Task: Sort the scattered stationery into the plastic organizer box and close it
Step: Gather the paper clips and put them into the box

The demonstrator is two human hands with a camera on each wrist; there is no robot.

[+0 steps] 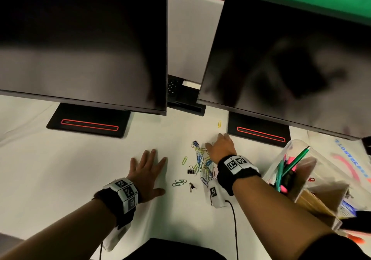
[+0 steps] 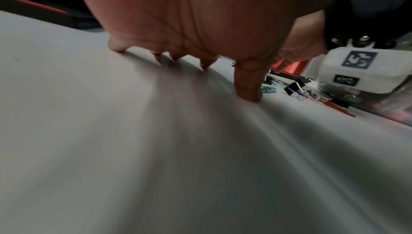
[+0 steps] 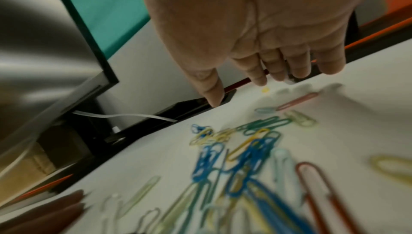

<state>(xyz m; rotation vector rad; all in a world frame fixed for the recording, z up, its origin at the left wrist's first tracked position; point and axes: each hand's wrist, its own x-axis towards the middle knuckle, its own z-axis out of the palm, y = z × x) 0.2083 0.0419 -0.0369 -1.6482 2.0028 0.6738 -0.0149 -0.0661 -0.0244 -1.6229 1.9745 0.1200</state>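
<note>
Several coloured paper clips point(image 1: 200, 164) point(image 3: 245, 149) lie scattered in a pile on the white table, with two black binder clips point(image 1: 191, 170) point(image 2: 294, 87) at its near left. One yellow clip point(image 1: 219, 124) point(image 3: 265, 89) lies apart, farther back. My right hand point(image 1: 219, 146) point(image 3: 256, 82) hovers over the far end of the pile, fingers straight, holding nothing. My left hand point(image 1: 147, 171) point(image 2: 200, 65) rests flat on the table left of the clips, its fingertips touching the surface. The clear plastic organizer box point(image 1: 297, 142) stands open at the right, holding green pens point(image 1: 295, 161) and pink highlighters.
Two dark monitors overhang the back of the table; their black stands point(image 1: 88, 121) point(image 1: 259, 132) sit right behind the clips. A black desk phone point(image 1: 176, 91) shows between them. Printed paper point(image 1: 349, 159) and an orange item point(image 1: 355, 239) lie around the box.
</note>
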